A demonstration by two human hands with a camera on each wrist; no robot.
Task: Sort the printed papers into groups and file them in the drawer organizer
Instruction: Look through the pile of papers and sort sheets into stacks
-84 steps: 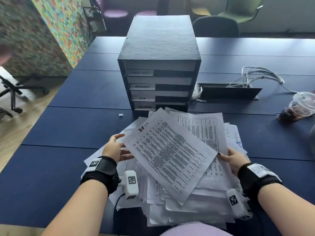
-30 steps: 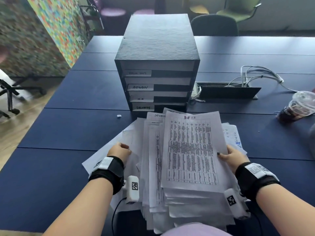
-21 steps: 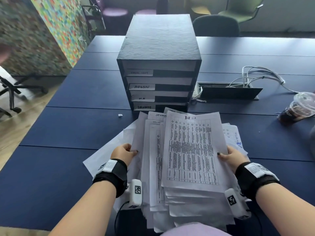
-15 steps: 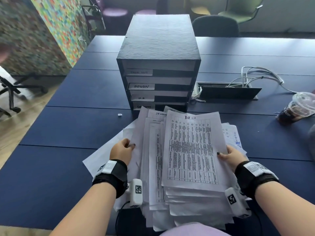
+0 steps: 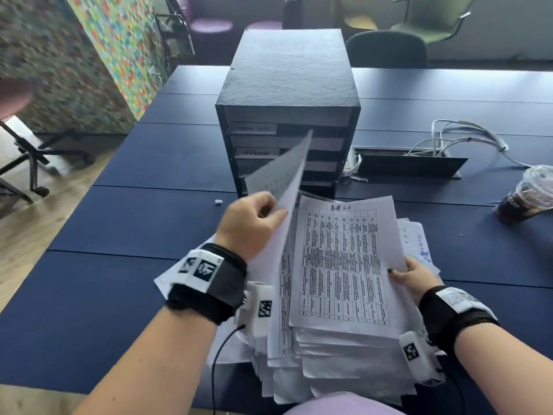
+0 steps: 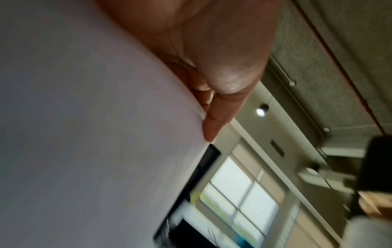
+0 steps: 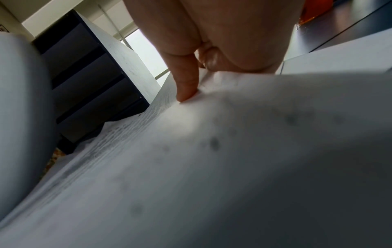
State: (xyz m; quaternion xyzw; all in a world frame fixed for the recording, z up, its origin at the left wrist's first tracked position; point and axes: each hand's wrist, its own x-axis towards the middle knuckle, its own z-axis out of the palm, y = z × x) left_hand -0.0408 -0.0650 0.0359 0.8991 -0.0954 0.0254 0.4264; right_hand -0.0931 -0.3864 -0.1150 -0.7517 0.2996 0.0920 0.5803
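Observation:
A thick, loose pile of printed papers [image 5: 344, 259] lies on the blue table in front of me, its top sheet marked "H-R". My left hand [image 5: 254, 223] pinches one sheet [image 5: 281, 172] by its edge and holds it raised, standing almost on edge before the organizer. In the left wrist view that lifted sheet [image 6: 84, 134] fills the left side under my thumb. My right hand [image 5: 404, 277] grips the pile's right edge, thumb on top; its thumb [image 7: 186, 83] presses the paper [image 7: 233, 167]. The black drawer organizer [image 5: 287, 94] stands behind the pile, with several labelled drawers shut.
An iced drink in a plastic cup [image 5: 529, 193] stands at the right. A cable box with white cords [image 5: 413, 166] sits beside the organizer. A small white scrap [image 5: 218, 201] lies on the table [image 5: 134, 223]. Chairs stand beyond the far edge.
My left hand has lifted a sheet from the left side of the pile and swung it up in front of the organizer. The right hand has stayed on the pile's edge.

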